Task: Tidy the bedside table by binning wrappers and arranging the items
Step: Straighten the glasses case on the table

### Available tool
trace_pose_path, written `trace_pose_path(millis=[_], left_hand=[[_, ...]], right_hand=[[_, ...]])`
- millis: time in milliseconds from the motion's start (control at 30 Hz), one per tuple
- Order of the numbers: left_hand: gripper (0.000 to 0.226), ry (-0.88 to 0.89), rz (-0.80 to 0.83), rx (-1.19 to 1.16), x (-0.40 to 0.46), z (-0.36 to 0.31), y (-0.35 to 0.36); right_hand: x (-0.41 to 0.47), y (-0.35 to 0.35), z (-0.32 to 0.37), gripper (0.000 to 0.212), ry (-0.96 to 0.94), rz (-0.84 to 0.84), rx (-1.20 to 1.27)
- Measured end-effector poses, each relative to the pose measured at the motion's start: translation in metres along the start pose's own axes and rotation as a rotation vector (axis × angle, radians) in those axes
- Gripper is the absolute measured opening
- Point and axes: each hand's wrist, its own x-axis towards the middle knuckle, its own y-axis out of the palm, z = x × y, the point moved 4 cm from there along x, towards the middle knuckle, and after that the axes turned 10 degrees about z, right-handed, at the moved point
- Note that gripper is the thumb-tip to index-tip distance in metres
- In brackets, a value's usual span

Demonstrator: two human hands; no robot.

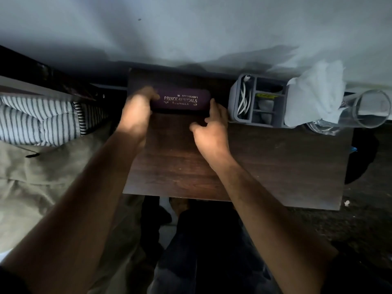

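Observation:
A dark purple spectacle case [180,100] with gold lettering lies near the back of the dark wooden bedside table [275,166], close to the wall. My left hand [135,111] grips its left end, fingers curled over the top. At the case's right end my right hand [210,130] touches it with the fingertips, the thumb stretched out to the left above the table. Right of the case stands a grey organiser [261,100] with several compartments; one holds a white cable [244,98].
White tissues [314,92] stick up from the organiser's right side. A clear glass [369,109] stands at the table's back right corner. A bed with a striped pillow [38,122] and an olive sheet lies to the left. The wall runs behind the table.

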Motion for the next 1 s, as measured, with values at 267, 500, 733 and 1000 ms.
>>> trace_pose_path(millis=[267, 500, 733, 1000], left_hand=[[0.056, 0.173, -0.109, 0.237, -0.018, -0.011, 0.015], [0.051, 0.231, 0.213, 0.252, -0.057, -0.005, 0.102], [0.082, -0.023, 0.319, 0.064, -0.060, 0.022, 0.140], [0.094, -0.047, 0.299, 0.069, -0.055, 0.034, 0.143]], right_hand=[[-0.061, -0.019, -0.002, 0.051, -0.063, -0.242, 0.047], [-0.097, -0.117, -0.073, 0.043, 0.133, -0.689, 0.340], [-0.069, -0.159, -0.067, 0.074, 0.072, -0.360, 0.423], [-0.052, -0.159, -0.071, 0.068, -0.017, -0.281, 0.240]])
